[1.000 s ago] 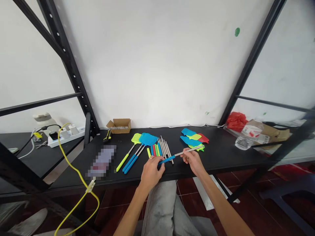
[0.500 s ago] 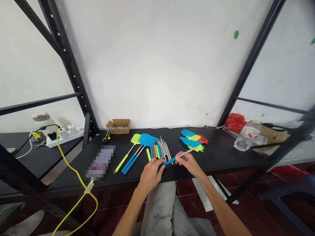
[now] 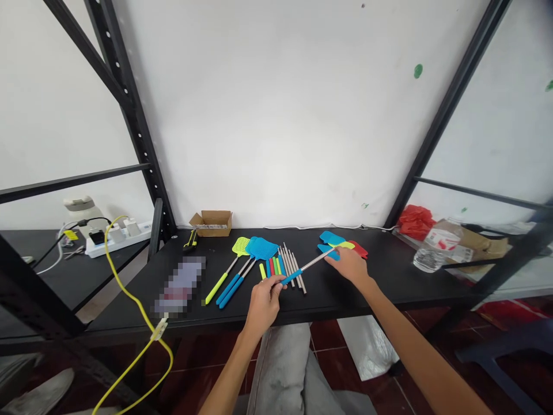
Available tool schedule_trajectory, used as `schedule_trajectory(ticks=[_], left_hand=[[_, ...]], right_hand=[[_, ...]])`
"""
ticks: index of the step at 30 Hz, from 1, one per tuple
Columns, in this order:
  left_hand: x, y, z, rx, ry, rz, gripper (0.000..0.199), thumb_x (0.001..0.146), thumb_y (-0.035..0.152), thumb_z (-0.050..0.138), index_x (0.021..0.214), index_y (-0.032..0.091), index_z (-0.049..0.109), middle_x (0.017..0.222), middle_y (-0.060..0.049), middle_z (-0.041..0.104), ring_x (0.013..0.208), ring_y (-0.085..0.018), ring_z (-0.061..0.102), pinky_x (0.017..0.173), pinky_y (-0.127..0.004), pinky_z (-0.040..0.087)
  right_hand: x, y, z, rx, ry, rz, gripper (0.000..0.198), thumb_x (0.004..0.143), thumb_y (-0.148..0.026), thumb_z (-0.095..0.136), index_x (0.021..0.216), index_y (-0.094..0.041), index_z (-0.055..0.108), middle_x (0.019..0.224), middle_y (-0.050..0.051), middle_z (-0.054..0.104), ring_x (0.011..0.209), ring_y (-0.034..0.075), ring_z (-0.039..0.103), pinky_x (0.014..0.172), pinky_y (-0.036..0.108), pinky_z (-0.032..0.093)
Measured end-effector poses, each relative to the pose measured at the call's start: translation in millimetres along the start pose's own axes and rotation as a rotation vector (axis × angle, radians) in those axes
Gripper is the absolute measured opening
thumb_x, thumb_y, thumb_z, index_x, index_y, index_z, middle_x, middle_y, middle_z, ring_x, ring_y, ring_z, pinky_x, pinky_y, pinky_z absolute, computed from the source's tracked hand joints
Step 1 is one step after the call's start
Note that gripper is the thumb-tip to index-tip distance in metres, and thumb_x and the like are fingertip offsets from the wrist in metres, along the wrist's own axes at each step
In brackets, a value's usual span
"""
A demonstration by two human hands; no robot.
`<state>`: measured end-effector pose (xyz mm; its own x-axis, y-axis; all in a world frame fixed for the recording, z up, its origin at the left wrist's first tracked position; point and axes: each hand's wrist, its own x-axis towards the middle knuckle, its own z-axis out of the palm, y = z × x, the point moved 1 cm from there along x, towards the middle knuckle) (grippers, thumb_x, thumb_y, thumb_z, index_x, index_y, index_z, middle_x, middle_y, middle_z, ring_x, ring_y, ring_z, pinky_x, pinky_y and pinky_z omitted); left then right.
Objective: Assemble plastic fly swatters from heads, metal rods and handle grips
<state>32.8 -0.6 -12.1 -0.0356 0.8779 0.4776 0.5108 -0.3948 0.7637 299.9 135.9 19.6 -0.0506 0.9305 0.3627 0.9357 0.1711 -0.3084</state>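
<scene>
My left hand (image 3: 264, 301) is closed round the blue handle (image 3: 292, 278) of a thin metal rod (image 3: 317, 260), which slants up to the right. My right hand (image 3: 349, 264) is over a pile of loose fly swatter heads, fingers closed on a blue swatter head (image 3: 329, 253); the rod's tip ends close to these fingers. A yellow head (image 3: 347, 245), a red head (image 3: 359, 249) and another blue head (image 3: 332, 237) lie around it. Between the hands are loose metal rods (image 3: 290, 259) and several coloured handles (image 3: 272, 266), partly hidden by my left hand.
Fly swatters with heads, handles and rods joined (image 3: 237, 282) lie left of centre. Further left are a blurred phone-like object (image 3: 180, 285), a yellow cable (image 3: 129, 297), a cutter (image 3: 190, 241) and an open cardboard box (image 3: 211, 223). A plastic bottle (image 3: 437, 246) stands right, past the rack post.
My right hand has let go of the rod and moved right to the swatter heads. My left hand keeps the blue handle, with the rod now more exposed. The view has shifted slightly.
</scene>
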Motion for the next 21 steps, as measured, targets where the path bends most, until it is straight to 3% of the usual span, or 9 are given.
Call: schedule_trajectory(ticks=[4,6,8,12,14,17,21], left_hand=[[0,-2,-3,-0.070,0.009,-0.067,0.033,0.094,0.032,0.044,0.116,0.020,0.065,0.094,-0.005,0.073,0.067,-0.016,0.063,0.064,-0.027,0.048],[1,-3,-4,-0.098,0.006,-0.086,0.034,0.094,0.034,0.043,0.116,0.019,0.065,0.094,-0.005,0.073,0.055,-0.013,0.055,0.056,-0.026,0.044],[1,-3,-5,-0.120,0.010,-0.096,0.036,0.094,0.035,0.043,0.116,0.018,0.065,0.092,-0.005,0.073,0.048,-0.011,0.047,0.050,-0.025,0.039],[2,-2,-6,-0.151,0.012,-0.107,0.036,0.093,0.036,0.043,0.115,0.018,0.065,0.088,-0.004,0.072,0.045,-0.009,0.038,0.047,-0.024,0.032],[2,-3,-5,-0.156,0.011,-0.107,0.036,0.093,0.036,0.044,0.115,0.017,0.065,0.087,-0.005,0.072,0.046,-0.010,0.039,0.048,-0.023,0.032],[2,-4,-5,-0.149,0.009,-0.113,0.036,0.093,0.037,0.044,0.116,0.017,0.065,0.088,-0.005,0.072,0.047,-0.010,0.038,0.049,-0.023,0.032],[2,-5,-4,-0.143,0.006,-0.111,0.037,0.093,0.037,0.045,0.116,0.017,0.065,0.089,-0.006,0.071,0.048,-0.010,0.038,0.050,-0.023,0.032]], right_hand=[[14,5,3,-0.218,-0.046,-0.034,0.022,0.079,-0.036,0.065,0.086,-0.015,0.069,0.093,0.017,0.068,0.092,0.034,0.064,0.074,0.041,0.046],[16,6,-1,-0.220,-0.035,-0.037,0.017,0.083,-0.029,0.057,0.081,-0.016,0.068,0.089,0.017,0.069,0.089,0.033,0.065,0.075,0.042,0.046],[16,8,-12,-0.095,0.067,-0.006,0.019,0.085,-0.026,0.052,0.081,-0.017,0.067,0.091,0.016,0.068,0.091,0.034,0.065,0.078,0.044,0.046],[9,7,-32,0.785,0.301,0.169,0.014,0.077,-0.033,0.062,0.078,-0.019,0.063,0.083,0.010,0.068,0.094,0.033,0.066,0.080,0.041,0.051],[1,-3,-32,1.200,0.251,0.247,0.015,0.074,-0.035,0.067,0.076,-0.021,0.060,0.078,0.006,0.068,0.092,0.030,0.068,0.077,0.038,0.056],[-15,-29,-26,1.745,0.058,0.366,0.015,0.071,-0.026,0.073,0.078,-0.022,0.061,0.084,0.004,0.070,0.096,0.025,0.069,0.079,0.032,0.058],[-33,-59,-21,2.036,-0.035,0.426,0.006,0.080,-0.022,0.069,0.085,-0.021,0.065,0.097,0.003,0.072,0.101,0.019,0.068,0.080,0.023,0.058]])
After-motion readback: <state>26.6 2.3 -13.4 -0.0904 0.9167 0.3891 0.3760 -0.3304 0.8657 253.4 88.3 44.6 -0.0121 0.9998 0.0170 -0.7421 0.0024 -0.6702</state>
